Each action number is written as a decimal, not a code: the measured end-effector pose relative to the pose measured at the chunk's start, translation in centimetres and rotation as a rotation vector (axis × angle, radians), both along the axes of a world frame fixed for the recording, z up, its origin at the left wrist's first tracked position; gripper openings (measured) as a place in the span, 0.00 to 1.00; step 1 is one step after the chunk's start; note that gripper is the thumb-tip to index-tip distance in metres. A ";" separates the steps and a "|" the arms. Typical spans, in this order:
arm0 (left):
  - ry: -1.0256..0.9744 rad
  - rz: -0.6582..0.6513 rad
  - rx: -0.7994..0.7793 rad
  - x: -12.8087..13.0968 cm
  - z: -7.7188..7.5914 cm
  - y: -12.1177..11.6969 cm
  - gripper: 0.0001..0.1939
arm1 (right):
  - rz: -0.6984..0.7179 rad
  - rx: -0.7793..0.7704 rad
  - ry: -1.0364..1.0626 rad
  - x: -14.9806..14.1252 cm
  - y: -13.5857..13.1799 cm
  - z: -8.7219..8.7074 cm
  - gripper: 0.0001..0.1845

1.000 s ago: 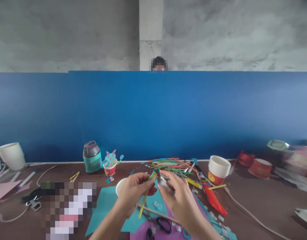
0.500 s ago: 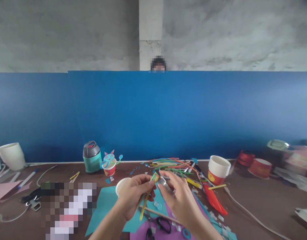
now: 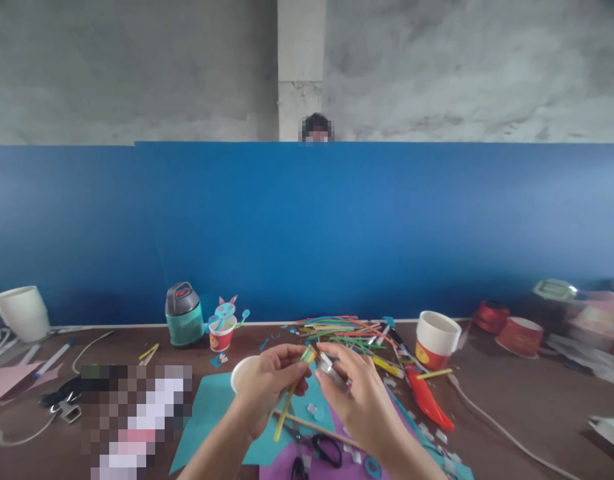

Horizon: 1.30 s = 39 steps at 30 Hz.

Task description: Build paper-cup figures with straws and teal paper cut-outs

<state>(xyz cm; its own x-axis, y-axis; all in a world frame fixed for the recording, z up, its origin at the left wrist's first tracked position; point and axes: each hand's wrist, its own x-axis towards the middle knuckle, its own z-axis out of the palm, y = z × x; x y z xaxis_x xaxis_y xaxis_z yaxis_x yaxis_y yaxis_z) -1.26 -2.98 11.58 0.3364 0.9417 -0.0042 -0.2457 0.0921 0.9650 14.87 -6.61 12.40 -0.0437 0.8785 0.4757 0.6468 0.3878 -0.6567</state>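
Note:
Just over the middle of the desk, my left hand (image 3: pixel 274 380) is closed in a pinch on a yellow straw (image 3: pixel 285 413). The straw's top end shows at the fingertips and its long end slants down below them. Close beside it, my right hand (image 3: pixel 354 383) is closed around a small silvery thing with a whitish end (image 3: pixel 327 363); the fingers hide much of it, and its kind cannot be made out. Below the hands lie black-handled scissors (image 3: pixel 327 450) and a thin wooden stick (image 3: pixel 321 429). Purple paper (image 3: pixel 281 463) and teal paper (image 3: pixel 211 413) lie beneath.
Coloured straws (image 3: pixel 341 327) are heaped at the back, near a white-and-red cup (image 3: pixel 438 340) and a red pouch-like thing (image 3: pixel 431 400). To the left stand a teal flask (image 3: pixel 184 317) and a small cup with a paper cat (image 3: pixel 221 333). A blue partition (image 3: pixel 307 227) closes the back; a person's head shows above.
The lower end of the yellow straw has swung slightly left. Both hands have barely moved. The cup with the paper cat stands a little farther right from the flask.

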 end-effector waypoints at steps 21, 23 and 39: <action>0.070 0.204 0.130 1.0 0.5 -0.7 0.13 | -0.016 0.017 0.114 -0.4 -0.7 -0.4 0.21; 0.052 0.174 0.123 0.8 0.8 -0.9 0.13 | 0.008 0.010 0.100 -0.2 -0.6 -0.4 0.21; -0.126 0.048 -0.048 0.4 0.6 -0.8 0.16 | -0.040 0.040 0.000 -0.2 -0.4 0.1 0.19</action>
